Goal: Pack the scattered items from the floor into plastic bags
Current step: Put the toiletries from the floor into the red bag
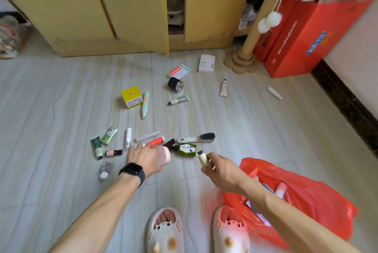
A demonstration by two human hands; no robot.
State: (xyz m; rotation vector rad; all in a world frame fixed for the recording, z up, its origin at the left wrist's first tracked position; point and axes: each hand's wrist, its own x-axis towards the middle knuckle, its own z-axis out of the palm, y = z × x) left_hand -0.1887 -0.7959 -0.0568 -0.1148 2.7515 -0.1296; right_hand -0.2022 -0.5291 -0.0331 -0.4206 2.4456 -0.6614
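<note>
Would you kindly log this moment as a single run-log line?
left hand: grips pink container | right hand: pinches cream bottle | red plastic bag: open, items inside | floor: many items unpacked

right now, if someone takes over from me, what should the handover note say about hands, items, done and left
Hands: left hand grips a pink container; right hand pinches a small cream bottle, near the red bag.
Done: the bag already holds a few items.
Left: both held items, then the yellow box, brush, green flask, white box and scattered tubes on the floor.
</note>
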